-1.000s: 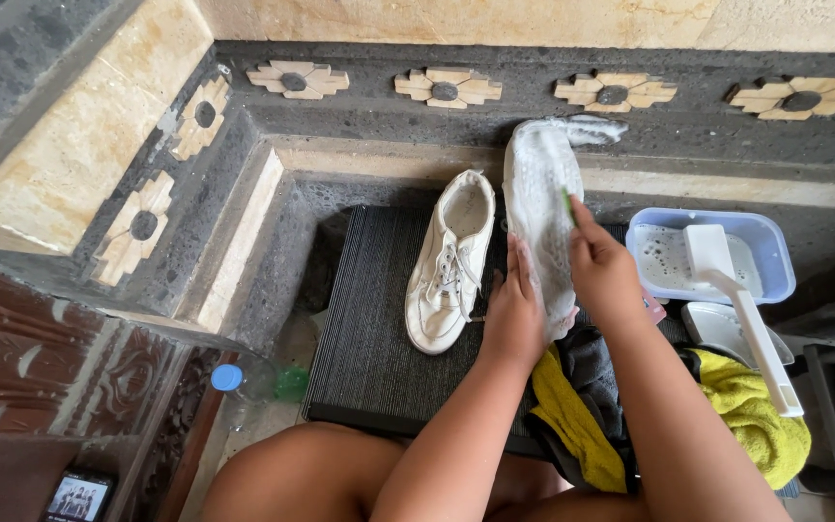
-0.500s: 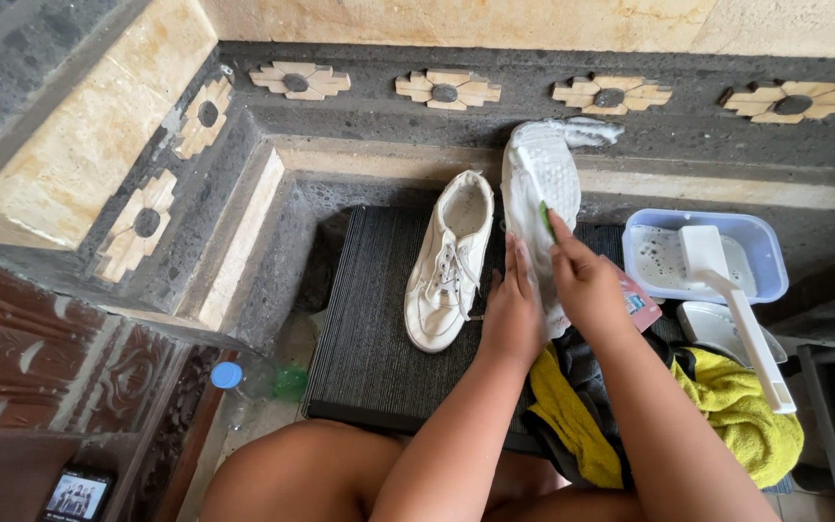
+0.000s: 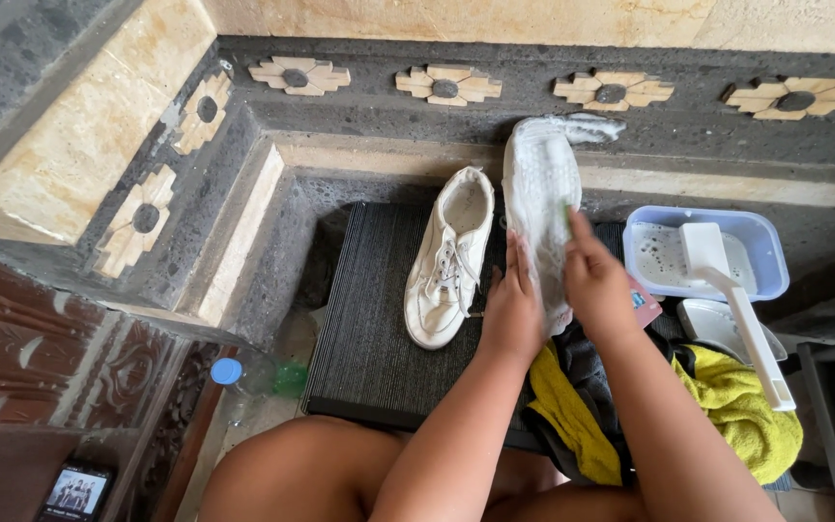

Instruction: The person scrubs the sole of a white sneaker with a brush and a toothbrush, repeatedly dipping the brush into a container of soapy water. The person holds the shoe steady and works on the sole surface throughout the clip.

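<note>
The left hand [image 3: 512,314] steadies a white canvas shoe turned sole-up [image 3: 540,198], fingers laid flat together on its near end. The right hand [image 3: 599,282] pinches a small green-tipped brush [image 3: 566,217], mostly hidden, against the sole. A second white lace-up shoe [image 3: 448,256] lies left on the dark ribbed mat [image 3: 369,329]. Far behind runs a grey stone step with flower inlays [image 3: 446,85].

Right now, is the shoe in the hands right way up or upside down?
Upside down. The shoe shows its bumpy white sole, with the left hand steadying it and the right hand on it. The other shoe shows laces.
</note>
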